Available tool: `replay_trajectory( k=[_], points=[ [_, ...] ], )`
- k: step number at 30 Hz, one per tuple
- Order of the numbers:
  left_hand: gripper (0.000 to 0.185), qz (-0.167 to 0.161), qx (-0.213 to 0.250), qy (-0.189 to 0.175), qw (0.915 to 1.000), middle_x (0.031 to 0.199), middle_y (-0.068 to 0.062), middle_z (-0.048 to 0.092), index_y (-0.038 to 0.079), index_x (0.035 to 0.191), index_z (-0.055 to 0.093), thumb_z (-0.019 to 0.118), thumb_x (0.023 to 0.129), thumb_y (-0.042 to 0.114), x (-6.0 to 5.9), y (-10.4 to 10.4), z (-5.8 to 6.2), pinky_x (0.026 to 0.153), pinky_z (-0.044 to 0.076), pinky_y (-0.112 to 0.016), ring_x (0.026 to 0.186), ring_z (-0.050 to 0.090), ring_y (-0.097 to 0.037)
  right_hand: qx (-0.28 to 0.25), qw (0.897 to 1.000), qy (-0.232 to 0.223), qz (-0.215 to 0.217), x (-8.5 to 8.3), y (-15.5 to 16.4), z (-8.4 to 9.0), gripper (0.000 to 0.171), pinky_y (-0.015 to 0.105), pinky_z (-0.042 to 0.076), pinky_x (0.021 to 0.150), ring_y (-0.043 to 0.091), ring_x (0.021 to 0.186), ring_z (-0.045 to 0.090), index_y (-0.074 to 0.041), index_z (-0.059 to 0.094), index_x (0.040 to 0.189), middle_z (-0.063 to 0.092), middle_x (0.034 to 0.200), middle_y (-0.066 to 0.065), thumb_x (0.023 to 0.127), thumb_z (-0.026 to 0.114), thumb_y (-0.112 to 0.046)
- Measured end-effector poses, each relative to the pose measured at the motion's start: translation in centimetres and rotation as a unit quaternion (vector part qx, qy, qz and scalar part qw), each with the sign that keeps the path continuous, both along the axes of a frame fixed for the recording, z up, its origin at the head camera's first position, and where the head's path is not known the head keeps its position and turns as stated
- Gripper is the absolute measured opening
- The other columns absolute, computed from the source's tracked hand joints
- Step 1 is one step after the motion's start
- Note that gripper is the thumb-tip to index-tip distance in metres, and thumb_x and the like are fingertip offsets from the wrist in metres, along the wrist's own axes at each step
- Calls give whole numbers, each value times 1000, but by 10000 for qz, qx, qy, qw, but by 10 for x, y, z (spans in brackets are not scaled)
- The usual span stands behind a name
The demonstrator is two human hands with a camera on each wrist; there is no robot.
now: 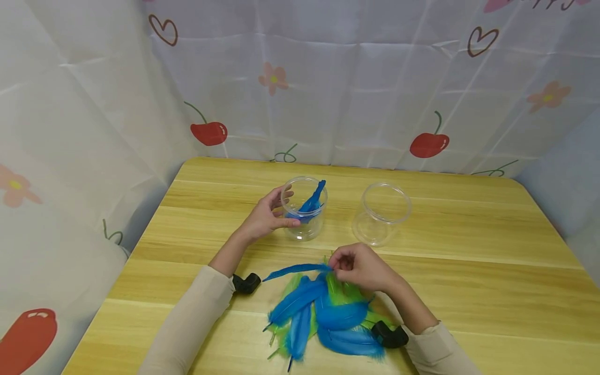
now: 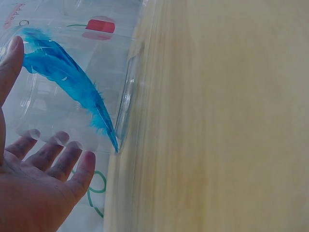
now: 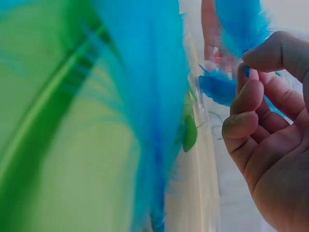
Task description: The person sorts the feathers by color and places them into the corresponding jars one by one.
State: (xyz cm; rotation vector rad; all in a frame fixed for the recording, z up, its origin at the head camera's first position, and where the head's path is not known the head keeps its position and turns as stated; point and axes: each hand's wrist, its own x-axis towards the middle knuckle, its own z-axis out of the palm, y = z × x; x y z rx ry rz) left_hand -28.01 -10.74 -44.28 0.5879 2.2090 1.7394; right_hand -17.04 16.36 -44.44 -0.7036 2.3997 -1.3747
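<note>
My left hand (image 1: pixel 267 216) curls round a clear plastic jar (image 1: pixel 305 219) standing on the wooden table (image 1: pixel 469 271). A blue feather (image 1: pixel 313 200) leans inside that jar; in the left wrist view the same feather (image 2: pixel 67 77) shows through the jar wall (image 2: pixel 43 111) beside my fingers (image 2: pixel 63 159). My right hand (image 1: pixel 358 265) pinches the quill of another blue feather (image 1: pixel 295 270), lifted just above a pile of blue and green feathers (image 1: pixel 323 317). The right wrist view shows fingertips (image 3: pixel 251 94) closed on the blue feather (image 3: pixel 241 24).
A second clear jar (image 1: pixel 382 213) stands empty to the right of the first. A curtain printed with cherries and flowers (image 1: pixel 328 83) walls in the table at the back and sides. Black wrist mounts (image 1: pixel 246 283) sit on both sleeves.
</note>
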Motion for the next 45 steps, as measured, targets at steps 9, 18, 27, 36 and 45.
replay_trajectory(
  k=[9,18,27,36,45],
  points=[
    [88,3,7,-93,10000,155,-13,38,11,156,27,79,85,14,0,1,1,112,33,-52,141,36,-35,-439,9980,-242,-389,1,5,6,12,22,52,63,17,70,56,2,70,91,64,79,4,82,63,6],
    [90,-7,-32,91,10000,154,-14,40,10,155,29,82,83,17,-1,0,-2,111,34,-52,139,38,-36,-676,9948,63,-759,1,9,10,14,22,51,60,15,67,56,3,70,88,64,77,4,81,60,9],
    [83,-80,217,165,9996,153,-19,39,4,154,29,77,86,3,-1,0,-4,111,34,-53,139,37,-38,-892,9863,551,-1273,0,14,24,10,22,51,58,15,65,56,2,71,88,67,79,7,85,65,9],
    [88,20,42,-19,10000,152,-12,41,15,155,31,81,83,13,-1,0,-3,111,35,-49,139,39,-32,-934,9733,1266,-1672,-3,14,34,7,22,52,59,13,66,60,1,72,88,69,83,10,87,69,7],
    [87,-22,60,13,10000,154,-17,38,14,155,30,80,84,14,-1,0,-2,112,33,-51,140,38,-35,-669,9643,1784,-1838,-8,14,43,7,20,52,60,13,66,59,-2,73,88,69,81,6,86,71,5]
  ],
)
